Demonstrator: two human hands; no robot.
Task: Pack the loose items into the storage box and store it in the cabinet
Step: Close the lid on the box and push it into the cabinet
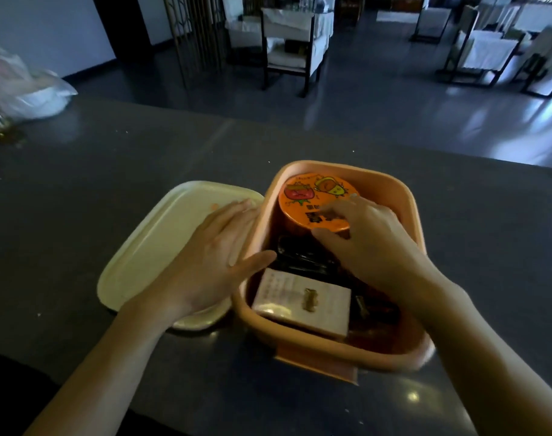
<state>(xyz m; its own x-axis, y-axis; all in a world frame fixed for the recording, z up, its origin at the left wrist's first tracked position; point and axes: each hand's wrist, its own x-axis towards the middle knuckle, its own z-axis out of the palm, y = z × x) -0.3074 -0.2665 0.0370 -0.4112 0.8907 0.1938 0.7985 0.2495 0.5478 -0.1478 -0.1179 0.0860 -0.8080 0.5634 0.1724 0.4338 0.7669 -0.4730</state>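
Observation:
An orange storage box point(406, 202) stands on the dark counter. Inside it, at the far end, is a round orange tub with cartoon figures on its lid point(309, 193). My right hand point(372, 243) grips that tub from above, thumb and fingers around its near edge. A pale rectangular packet point(299, 302) lies at the near end, with dark items point(303, 258) between and beside it. My left hand point(214, 250) rests flat against the box's left wall, fingers spread, partly over the cream lid point(161, 234) that lies beside the box.
A crumpled clear plastic bag point(23, 89) lies at the counter's far left. Beyond the counter's far edge are a dark floor, white-cushioned chairs point(293, 42) and tables. A flat orange piece point(318, 363) sticks out under the box's near side.

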